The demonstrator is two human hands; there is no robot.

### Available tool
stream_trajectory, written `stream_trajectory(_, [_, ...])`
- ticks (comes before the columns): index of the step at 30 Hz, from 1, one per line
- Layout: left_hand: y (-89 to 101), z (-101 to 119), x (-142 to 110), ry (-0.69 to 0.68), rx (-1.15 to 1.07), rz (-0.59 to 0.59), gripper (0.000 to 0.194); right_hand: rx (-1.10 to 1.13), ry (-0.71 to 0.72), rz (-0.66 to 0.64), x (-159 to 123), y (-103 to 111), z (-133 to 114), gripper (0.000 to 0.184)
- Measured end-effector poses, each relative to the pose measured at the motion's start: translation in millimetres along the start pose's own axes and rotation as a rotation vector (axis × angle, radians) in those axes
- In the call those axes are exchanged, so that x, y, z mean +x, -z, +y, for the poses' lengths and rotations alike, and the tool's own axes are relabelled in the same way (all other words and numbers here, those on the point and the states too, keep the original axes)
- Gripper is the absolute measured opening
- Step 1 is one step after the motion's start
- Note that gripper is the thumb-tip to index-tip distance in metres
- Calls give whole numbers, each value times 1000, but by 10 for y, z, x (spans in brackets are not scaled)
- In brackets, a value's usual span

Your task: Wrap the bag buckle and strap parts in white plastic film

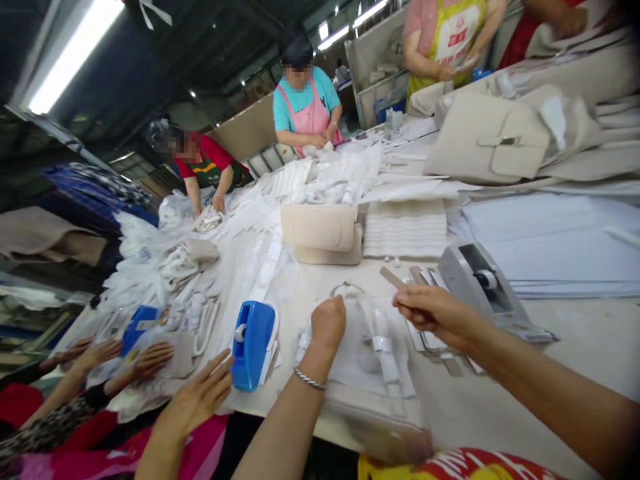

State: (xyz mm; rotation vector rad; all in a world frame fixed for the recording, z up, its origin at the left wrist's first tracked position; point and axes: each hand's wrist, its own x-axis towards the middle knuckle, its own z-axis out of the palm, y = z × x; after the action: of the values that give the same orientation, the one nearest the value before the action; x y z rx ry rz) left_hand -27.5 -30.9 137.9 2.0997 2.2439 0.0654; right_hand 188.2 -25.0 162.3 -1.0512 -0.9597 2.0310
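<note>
Resting fisted on a white bag (pixel 370 347), left hand (pixel 327 322); right hand (pixel 434 313) fingers pinch a tan strip (pixel 393 277).

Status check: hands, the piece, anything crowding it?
Left hand fisted on the bagged strap. Right hand pinching a thin strip. Blue tape dispenser and grey tape dispenser flank it, apart.

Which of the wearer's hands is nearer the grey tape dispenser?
Right. The right hand holds a thin strip just left of the grey tape dispenser, nearly beside its base. The left hand, a closed fist over the white bag, sits farther left.
</note>
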Motion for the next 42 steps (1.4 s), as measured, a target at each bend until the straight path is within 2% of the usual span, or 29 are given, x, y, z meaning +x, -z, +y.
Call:
stream_trajectory(2, [2, -5, -17, -35, 131, -3, 33, -88, -56, -1, 413, -324, -110, 18])
stream_trajectory(4, [-7, -27, -18, -63, 193, -6, 32, -192, -127, 46, 749, -542, -114, 15])
stream_trajectory(6, [-16, -45, -13, -84, 219, -16, 31, -271, -178, 93, 987, -670, -47, 17])
stream_trajectory(9, [-16, -33, -11, -104, 232, -31, 34, -369, -226, 154, 1196, -743, 86, 20])
stream_trajectory(13, [2, 20, -29, -115, 232, -45, 36, -470, -292, 182, 1326, -743, 167, 25])
stream_trajectory(19, [23, 45, -63, -113, 221, -47, 34, -540, -407, 107, 1346, -696, 129, 26])
stream_trajectory(26, [9, 41, -47, 13, 130, -5, 35, -516, -442, 65, 1361, -624, 191, 31])
stream_trajectory(29, [10, 7, -25, 51, -31, 7, 32, -494, -412, 39, 1348, -610, 218, 28])
stream_trajectory(32, [6, -40, 11, 97, -344, -14, 30, -482, -359, 12, 1291, -599, 214, 23])
stream_trajectory(36, [-12, -70, 59, 368, -895, -193, 26, -491, -240, 0, 1207, -571, 231, 18])
stream_trajectory(38, [-18, -67, 64, 465, -1107, -215, 24, -514, -181, 14, 1192, -551, 271, 18])
stream_trajectory(42, [-13, -54, 39, 541, -1367, -216, 20, -546, -100, 27, 1182, -512, 357, 18])
